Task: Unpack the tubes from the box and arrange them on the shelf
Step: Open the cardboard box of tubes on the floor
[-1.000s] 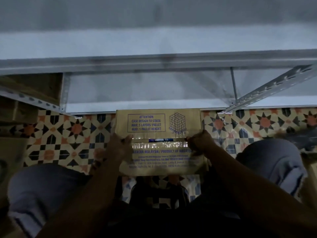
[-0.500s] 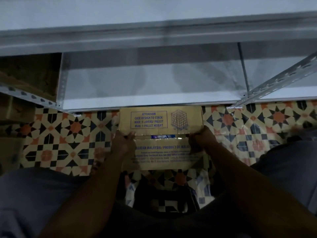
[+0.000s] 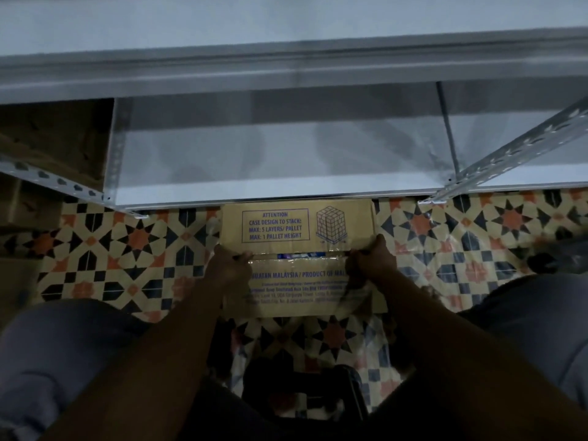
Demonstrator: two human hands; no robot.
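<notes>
Gripping one taped box (image 3: 280,224), two hands (image 3: 227,265) (image 3: 372,262)

Nudged the right hand (image 3: 372,261) a little higher onto the seam of the box (image 3: 296,224), and the left hand (image 3: 229,265) likewise. Possibly widened the blue slit (image 3: 300,255) slightly, though too dim to be sure. Swung the right knee (image 3: 541,313) further out.

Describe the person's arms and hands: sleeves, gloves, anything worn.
The left forearm and the right forearm are bare down to the picture's lower edge, with no sleeve in view. The left hand and the right hand wear no gloves. No watch, bracelet or ring shows, though the light is dim and small things could be missed.
</notes>
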